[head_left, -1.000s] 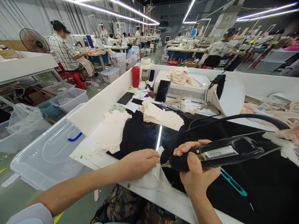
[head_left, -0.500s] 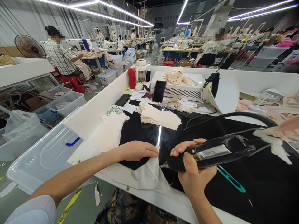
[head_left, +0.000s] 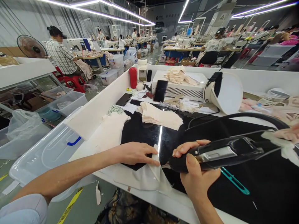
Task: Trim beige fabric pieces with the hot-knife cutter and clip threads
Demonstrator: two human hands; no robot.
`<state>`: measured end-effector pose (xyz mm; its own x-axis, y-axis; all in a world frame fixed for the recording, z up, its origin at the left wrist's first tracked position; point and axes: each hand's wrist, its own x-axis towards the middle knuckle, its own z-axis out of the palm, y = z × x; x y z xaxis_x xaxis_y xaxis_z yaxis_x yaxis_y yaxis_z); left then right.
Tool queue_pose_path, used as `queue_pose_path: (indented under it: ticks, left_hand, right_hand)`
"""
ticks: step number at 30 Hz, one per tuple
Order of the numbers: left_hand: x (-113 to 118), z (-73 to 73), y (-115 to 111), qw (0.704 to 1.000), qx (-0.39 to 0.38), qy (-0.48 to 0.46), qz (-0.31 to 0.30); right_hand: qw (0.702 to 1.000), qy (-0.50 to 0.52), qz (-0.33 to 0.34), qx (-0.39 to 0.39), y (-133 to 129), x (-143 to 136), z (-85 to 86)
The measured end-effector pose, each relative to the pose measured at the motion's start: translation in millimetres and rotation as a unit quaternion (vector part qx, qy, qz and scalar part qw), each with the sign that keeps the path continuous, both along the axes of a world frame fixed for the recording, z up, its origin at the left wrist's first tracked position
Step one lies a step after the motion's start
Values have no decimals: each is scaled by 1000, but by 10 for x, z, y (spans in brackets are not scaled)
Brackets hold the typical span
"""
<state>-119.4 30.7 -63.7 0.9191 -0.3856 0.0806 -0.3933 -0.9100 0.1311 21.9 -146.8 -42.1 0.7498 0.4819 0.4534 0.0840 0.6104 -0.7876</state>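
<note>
The right hand [head_left: 198, 174] is wrapped round a black tool [head_left: 217, 154], thumb on its upper side and fingers curled over the far side, with the metal tip [head_left: 166, 165] pointing left. That tip sits right by the edge of a pale cloth [head_left: 151, 174]; whether it touches is too fine to tell. The left hand [head_left: 139, 154] lies palm down on the same cloth, thumb and forefinger spread with a strip of it showing between them (whether they pinch it or only press, I cannot tell). The cloth lies at the near edge of the table [head_left: 187, 200], partly over the black sheet [head_left: 263, 189], its near part loosely creased. Beneath the tool, teal snips [head_left: 234, 181] rest slantwise on the sheet. Beyond the hands, a fanned stack [head_left: 161, 116] of pale pieces lies on the sheet, and another pile [head_left: 112, 130] spreads to its left, with green string [head_left: 116, 109] just behind. Farther back, one phone [head_left: 124, 99] lies flat and another [head_left: 160, 91] leans against a white box [head_left: 179, 91] topped with crumpled fabric [head_left: 178, 74]. A red cup [head_left: 133, 77] stands beside a jar [head_left: 142, 71]; a white cone [head_left: 231, 93] lies tipped to the box's right. Past the table's left wall, a person [head_left: 60, 57] in a checked shirt sits near a fan [head_left: 32, 46].
</note>
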Motion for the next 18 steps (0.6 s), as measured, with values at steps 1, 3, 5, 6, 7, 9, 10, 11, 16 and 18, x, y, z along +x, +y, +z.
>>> queue_pose_path:
  ticks: [1,3,5,6,7,9,10,11,16,18]
  left_hand:
    - [-6,7,-14,1000,12,0,-2]
    - [-16,13,-37,999,34,11,1]
    - [-23,11,-53,999,48,24,6]
    - [-25,9,-58,998,52,27,8]
    - [-27,7,-63,998,53,28,8]
    - [-30,4,-69,998,57,26,10]
    - [-31,4,-72,998,60,26,10]
    - [-32,3,-74,998,62,27,12]
    - [-35,-11,-78,998,59,18,13]
    - [-37,-23,-78,999,51,2,9]
  right_hand:
    - [1000,1,-1,-1,-2,0,2]
    - [1000,3,-3,-5,-6,-2,6]
    - [1000,2,-10,-10,-7,-4,7]
    - [1000,2,-13,-11,-6,-5,7]
    - [1000,2,-16,-12,-4,-5,9]
    - [1000,5,-20,-11,6,-5,19]
    - [1000,7,-21,-9,14,-4,27]
    - [1000,10,-22,-6,24,-3,39]
    - [999,17,-39,16,96,2,87]
    - [999,22,-44,13,126,0,81]
